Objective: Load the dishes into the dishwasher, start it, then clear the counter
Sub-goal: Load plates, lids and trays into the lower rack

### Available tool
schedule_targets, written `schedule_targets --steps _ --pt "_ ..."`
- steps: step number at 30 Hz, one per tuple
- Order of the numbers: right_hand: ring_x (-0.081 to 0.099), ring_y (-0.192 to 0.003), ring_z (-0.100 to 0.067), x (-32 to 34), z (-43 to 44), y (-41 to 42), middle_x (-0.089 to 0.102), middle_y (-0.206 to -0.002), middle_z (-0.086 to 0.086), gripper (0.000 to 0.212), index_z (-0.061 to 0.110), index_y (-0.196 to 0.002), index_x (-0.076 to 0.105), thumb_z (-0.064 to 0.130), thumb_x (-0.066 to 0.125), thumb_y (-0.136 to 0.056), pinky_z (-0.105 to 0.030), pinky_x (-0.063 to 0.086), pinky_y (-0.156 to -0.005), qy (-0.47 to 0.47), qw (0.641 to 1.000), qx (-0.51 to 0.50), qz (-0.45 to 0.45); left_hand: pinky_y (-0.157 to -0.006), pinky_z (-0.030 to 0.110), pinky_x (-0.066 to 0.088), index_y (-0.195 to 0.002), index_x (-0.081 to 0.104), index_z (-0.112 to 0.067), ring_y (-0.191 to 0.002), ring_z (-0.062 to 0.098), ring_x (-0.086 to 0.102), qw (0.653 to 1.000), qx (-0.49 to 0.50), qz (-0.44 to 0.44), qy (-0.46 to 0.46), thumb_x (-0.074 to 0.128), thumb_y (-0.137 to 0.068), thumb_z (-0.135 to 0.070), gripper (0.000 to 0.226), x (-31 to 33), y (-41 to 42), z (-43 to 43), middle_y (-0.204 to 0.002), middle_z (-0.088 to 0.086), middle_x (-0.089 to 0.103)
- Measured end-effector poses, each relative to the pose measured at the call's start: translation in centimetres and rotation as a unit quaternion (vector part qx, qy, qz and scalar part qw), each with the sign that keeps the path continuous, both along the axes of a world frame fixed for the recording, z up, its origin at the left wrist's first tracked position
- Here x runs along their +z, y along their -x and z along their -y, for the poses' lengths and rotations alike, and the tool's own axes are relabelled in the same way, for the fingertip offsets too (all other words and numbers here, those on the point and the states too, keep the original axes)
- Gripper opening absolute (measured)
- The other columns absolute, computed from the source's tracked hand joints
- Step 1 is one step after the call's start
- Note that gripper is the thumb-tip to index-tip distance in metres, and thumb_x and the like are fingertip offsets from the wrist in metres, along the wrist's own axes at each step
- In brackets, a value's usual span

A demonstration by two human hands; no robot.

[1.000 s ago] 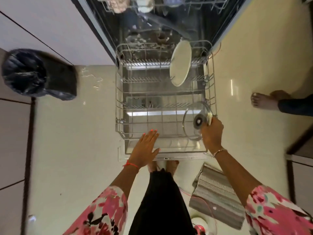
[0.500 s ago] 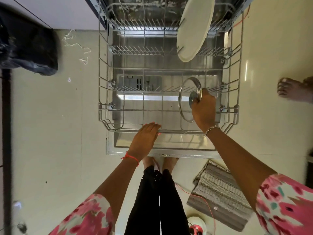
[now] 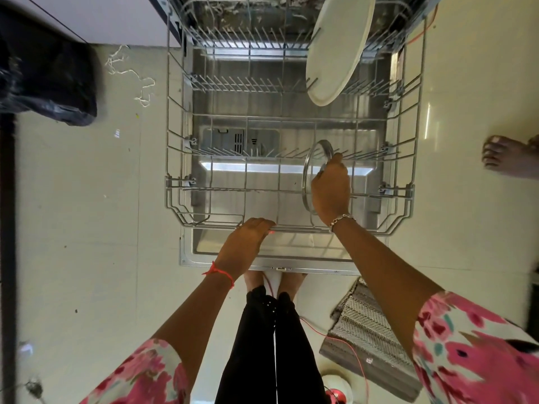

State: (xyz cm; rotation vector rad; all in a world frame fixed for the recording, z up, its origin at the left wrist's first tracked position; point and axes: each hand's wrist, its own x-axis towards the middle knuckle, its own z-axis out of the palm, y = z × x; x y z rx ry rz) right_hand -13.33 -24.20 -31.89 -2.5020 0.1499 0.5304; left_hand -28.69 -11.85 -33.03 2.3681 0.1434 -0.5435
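The right hand (image 3: 331,191) curls round a round clear glass pot lid with steel rim (image 3: 314,170), stood on edge in the grey wire dishwasher rack (image 3: 175,158); the left hand (image 3: 250,237) grips the rack's front rail. Stiff, weighty, slick and breakable, I'd judge: hold it by rim or knob.

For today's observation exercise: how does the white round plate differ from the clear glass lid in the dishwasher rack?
The white round plate is opaque; the clear glass lid is see-through with a metal rim. The plate looks larger than the lid. The plate stands free at the back of the grey wire rack; the lid, nearer the front, is held by the right hand. Both stand on edge.
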Motion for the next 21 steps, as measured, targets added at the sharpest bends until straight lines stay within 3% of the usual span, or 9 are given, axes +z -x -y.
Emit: schedule_targets --steps 4,12,21 --pt "0.063 -0.097 -0.034 -0.2 -1.0 0.3 0.059 -0.110 -0.024 0.033 -0.006 -0.125 0.042 0.000 0.043 -0.093 -0.035 0.054 -0.081 0.005 0.999 -0.001 -0.033 -0.092 0.036 0.046 -0.121 0.058 -0.002 -0.107 0.031 0.059 1.000 0.009 -0.007 0.005 0.053 -0.086 0.011 0.037 0.1 -0.2 0.1 -0.116 0.018 0.062" --pt "0.063 -0.098 -0.030 -1.2 -1.8 -0.5 0.059 -0.113 -0.020 0.032 -0.005 -0.125 0.044 0.002 0.045 -0.094 -0.022 0.046 -0.072 0.004 0.998 -0.003 -0.065 -0.094 0.030 0.043 -0.121 0.059 -0.004 -0.109 0.029 0.058 1.000 0.023 -0.012 0.009 0.052 -0.088 0.009 0.036 0.0 -0.1 0.2 -0.117 0.016 0.062" --pt "0.064 -0.093 -0.032 -1.0 -1.8 -0.3 0.059 -0.112 -0.020 0.033 -0.004 -0.125 0.043 -0.002 0.044 -0.092 -0.027 0.050 -0.071 -0.007 0.997 0.001 -0.081 -0.095 0.033 0.044 -0.121 0.058 -0.004 -0.110 0.029 0.058 0.999 0.029 -0.018 0.023 0.049 -0.093 0.000 0.030 0.0 -0.1 0.1 -0.118 0.016 0.062"
